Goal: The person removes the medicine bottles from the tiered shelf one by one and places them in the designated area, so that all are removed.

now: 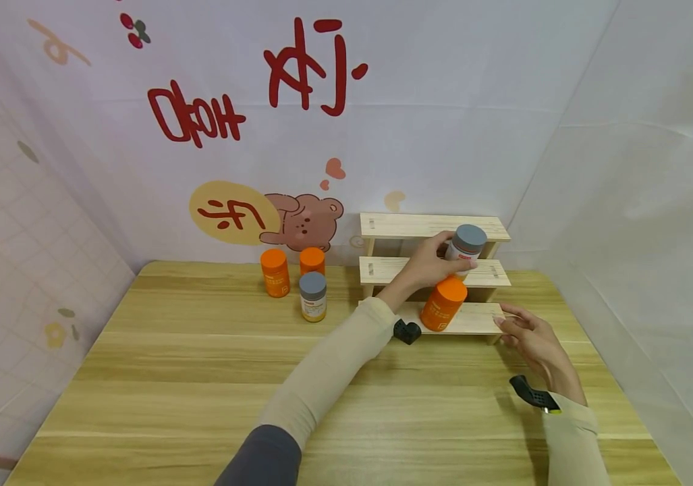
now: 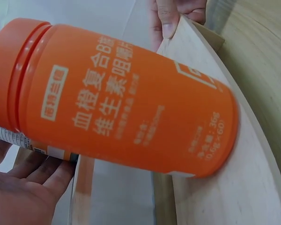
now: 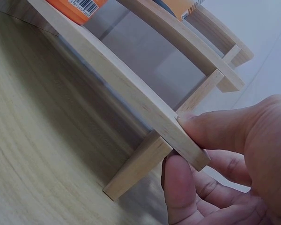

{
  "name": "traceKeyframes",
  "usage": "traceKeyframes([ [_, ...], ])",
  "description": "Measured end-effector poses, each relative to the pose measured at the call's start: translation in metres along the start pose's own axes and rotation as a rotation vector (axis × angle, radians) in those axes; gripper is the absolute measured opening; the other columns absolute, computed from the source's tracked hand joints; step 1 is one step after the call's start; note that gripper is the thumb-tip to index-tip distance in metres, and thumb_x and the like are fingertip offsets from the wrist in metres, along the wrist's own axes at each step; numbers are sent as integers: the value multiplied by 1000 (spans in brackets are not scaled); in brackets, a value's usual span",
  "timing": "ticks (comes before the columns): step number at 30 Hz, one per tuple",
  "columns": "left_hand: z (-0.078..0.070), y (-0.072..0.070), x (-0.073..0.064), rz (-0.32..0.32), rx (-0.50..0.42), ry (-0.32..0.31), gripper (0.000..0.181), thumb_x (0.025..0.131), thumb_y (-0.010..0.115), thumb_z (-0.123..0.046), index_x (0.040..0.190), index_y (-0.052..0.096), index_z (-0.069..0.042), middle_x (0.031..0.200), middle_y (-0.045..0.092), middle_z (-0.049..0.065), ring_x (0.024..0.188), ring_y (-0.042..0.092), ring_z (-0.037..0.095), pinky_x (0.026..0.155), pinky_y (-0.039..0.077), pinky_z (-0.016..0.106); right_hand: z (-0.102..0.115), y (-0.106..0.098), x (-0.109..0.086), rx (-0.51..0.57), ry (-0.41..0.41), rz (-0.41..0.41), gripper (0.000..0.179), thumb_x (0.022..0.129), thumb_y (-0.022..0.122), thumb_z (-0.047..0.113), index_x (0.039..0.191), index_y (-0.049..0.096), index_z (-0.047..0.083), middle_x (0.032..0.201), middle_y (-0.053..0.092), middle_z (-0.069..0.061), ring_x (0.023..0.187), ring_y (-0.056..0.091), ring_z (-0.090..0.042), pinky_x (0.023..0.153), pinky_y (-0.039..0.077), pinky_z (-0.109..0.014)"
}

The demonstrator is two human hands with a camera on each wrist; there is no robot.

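My left hand (image 1: 426,264) grips a white-and-yellow pill bottle with a grey cap (image 1: 467,244) at the right part of a wooden shelf's middle step (image 1: 391,270). Whether its base touches that step I cannot tell. On the lowest step stands an orange pill bottle (image 1: 442,307), in front of the left hand; it fills much of the left wrist view and hides part of the hand. With thumb and fingers, my right hand (image 1: 531,337) pinches the right end of the lowest board (image 3: 145,101), seen closely in the right wrist view.
Left of the shelf, two orange bottles (image 1: 274,273) and a grey-capped bottle (image 1: 312,298) stand on the wood-grain table (image 1: 200,378). A printed cloth wall (image 1: 443,135) rises behind the shelf, with white cloth (image 1: 644,223) on the right. The top step (image 1: 413,225) is at the back.
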State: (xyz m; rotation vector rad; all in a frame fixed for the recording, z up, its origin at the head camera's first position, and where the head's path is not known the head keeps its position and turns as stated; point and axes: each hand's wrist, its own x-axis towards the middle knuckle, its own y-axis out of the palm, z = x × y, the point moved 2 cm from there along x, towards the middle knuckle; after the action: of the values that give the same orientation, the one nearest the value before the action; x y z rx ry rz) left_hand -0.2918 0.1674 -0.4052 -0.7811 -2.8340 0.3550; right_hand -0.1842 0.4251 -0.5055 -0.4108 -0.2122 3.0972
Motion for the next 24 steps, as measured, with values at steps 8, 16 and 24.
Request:
traceKeyframes([
  [8,0,2,-1,-19,13,41,60,93,77,-39,146,53,-26,122,66,-2,104,64,10,87,55,25,-1,-1,0,14,-4,0,71,99,70,27,157,34,7,104,64,12,87,60,-6,77,57,-22],
  [16,0,-1,-6,-44,16,30,65,92,77,-42,150,51,-26,130,64,1,109,63,12,90,56,29,3,1,1,2,6,-5,72,99,70,27,158,32,6,102,63,13,87,60,-6,75,55,-22],
  [24,3,-10,-14,-55,-14,55,63,93,76,-41,149,51,-25,125,65,2,106,63,11,86,56,27,2,0,2,24,8,3,76,99,70,25,159,29,4,103,64,12,88,60,-6,76,56,-22],
])
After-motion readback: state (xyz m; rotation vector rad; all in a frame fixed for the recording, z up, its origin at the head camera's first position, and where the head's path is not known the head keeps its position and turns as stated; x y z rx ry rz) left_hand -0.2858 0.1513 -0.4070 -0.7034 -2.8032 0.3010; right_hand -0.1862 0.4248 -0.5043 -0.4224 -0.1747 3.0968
